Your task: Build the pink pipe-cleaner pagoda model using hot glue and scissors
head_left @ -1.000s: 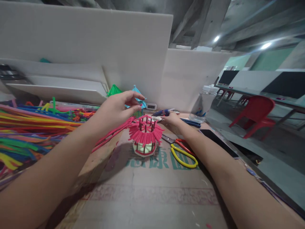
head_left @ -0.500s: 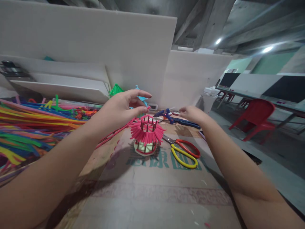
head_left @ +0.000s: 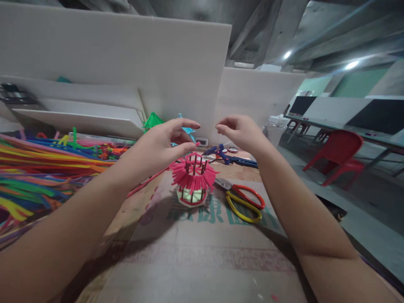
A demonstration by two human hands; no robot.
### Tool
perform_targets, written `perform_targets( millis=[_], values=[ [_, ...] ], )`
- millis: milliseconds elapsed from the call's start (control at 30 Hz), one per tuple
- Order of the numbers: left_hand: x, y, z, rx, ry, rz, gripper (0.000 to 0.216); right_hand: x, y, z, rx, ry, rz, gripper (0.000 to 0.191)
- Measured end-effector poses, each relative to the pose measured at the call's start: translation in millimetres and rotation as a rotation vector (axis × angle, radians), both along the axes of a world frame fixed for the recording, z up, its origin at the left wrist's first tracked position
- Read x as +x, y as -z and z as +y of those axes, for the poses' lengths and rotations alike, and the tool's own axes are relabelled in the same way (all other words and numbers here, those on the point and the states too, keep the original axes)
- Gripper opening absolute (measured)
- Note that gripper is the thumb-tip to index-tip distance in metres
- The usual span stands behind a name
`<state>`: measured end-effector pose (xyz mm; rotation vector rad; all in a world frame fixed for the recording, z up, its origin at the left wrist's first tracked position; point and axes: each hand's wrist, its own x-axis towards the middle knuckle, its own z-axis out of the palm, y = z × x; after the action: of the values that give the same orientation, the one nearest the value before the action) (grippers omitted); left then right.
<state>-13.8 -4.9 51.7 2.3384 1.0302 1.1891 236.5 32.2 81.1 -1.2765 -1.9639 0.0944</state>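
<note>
Leftmost, a heap of coloured fuzzy stems [head_left: 50, 168] spread across the near and middle parts of the table, with pale boards [head_left: 75, 115] behind it at the far left. Next, a green pointed roof [head_left: 152, 120] showed past the left hand [head_left: 164, 141]. That hand hung palm inward over the far left side of the pink model, forefinger stretched out, thumb and a curled finger pinching a small pink piece [head_left: 198, 144]. Partly hidden behind its fingers was a light-blue roof [head_left: 189, 134].

At the centre, the pink model [head_left: 193, 180] stood upright on a printed cardboard sheet [head_left: 202, 269], its fringed skirt flaring around brown posts, above a pale base. Just right of it and farther off lay a blue glue gun [head_left: 218, 150]. The right hand [head_left: 241, 131] was raised above and beyond that tool, fingers curled toward the thumb; whether the tips met could not be told. Nearer, scissors [head_left: 244, 203] with red and yellow handles lay on the cardboard. Farther right were a clear container [head_left: 274, 129] and, on the floor, a red chair [head_left: 337, 155].
</note>
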Motion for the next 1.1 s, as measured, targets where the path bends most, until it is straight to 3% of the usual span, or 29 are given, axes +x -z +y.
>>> perform_targets(
  millis=[100, 233, 333, 600, 867, 1100],
  values=[
    [0, 0.8, 0, -0.024, -0.009, 0.01, 0.048, -8, 6.1, -9, 0.076, -0.185, 0.072, 0.025],
    [2, 2.6, -1, -0.035, -0.014, 0.021, 0.053, -22, 18.2, -25, 0.287, -0.394, -0.079, 0.018],
    [4, 2.9, -3, -0.034, -0.018, 0.02, 0.055, -26, 24.1, -28, 0.414, -0.383, -0.199, 0.019],
    [10, 5.0, -5, 0.048, 0.024, -0.044, 0.045, -19, 25.9, -29, 0.476, -0.421, -0.279, 0.018],
    [8, 9.9, 3, -0.061, 0.079, -0.109, 0.045, -14, 20.9, -32, 0.528, -0.386, -0.319, 0.014],
    [7, 5.5, 2, 0.077, -0.083, 0.059, 0.033, -11, 19.1, -33, 0.515, -0.343, -0.324, 0.013]
  ],
)
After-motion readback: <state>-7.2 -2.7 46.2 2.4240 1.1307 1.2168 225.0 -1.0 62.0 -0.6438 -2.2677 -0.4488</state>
